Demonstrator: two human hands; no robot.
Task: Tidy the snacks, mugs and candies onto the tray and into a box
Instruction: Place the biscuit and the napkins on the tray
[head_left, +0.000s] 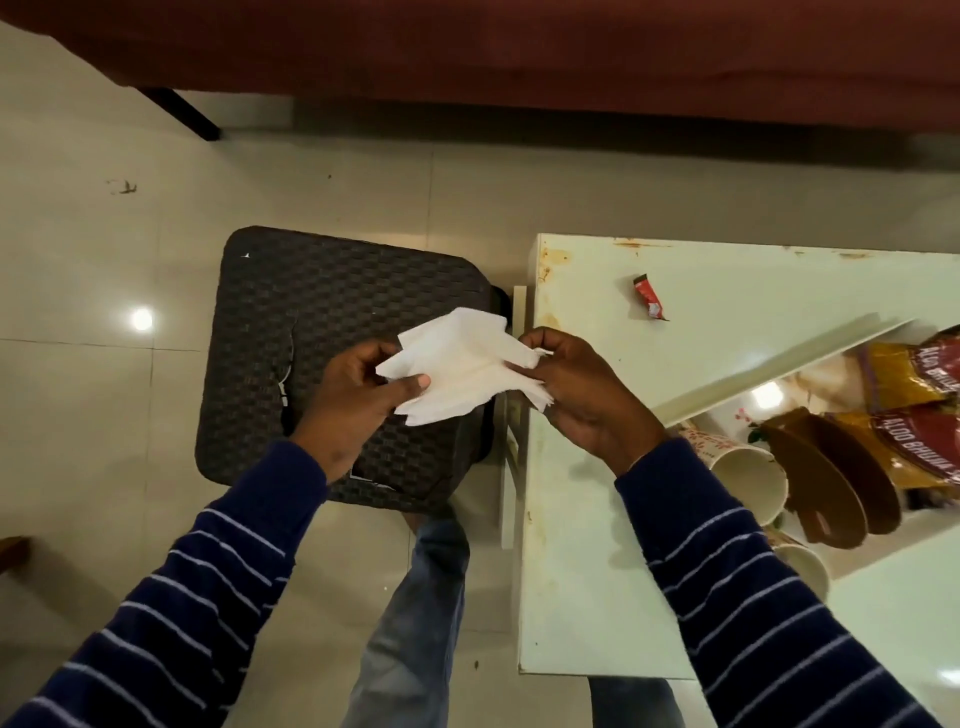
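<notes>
Both hands hold a white paper napkin (460, 369) spread between them above the gap between a stool and the table. My left hand (358, 395) pinches its left edge, my right hand (576, 395) its right edge. On the white tray (779, 366) at the right lie snack packets (914, 379) in yellow and red, two white mugs (748, 478) on their sides and brown paper plates (831, 483). A small red candy wrapper (648, 297) lies alone on the pale green table (587, 571).
A dark woven stool (311, 322) stands left of the table, under my left hand. A dark red sofa (519, 47) runs along the top. Pale floor tiles (78, 415) spread to the left. My jeans-clad legs show below.
</notes>
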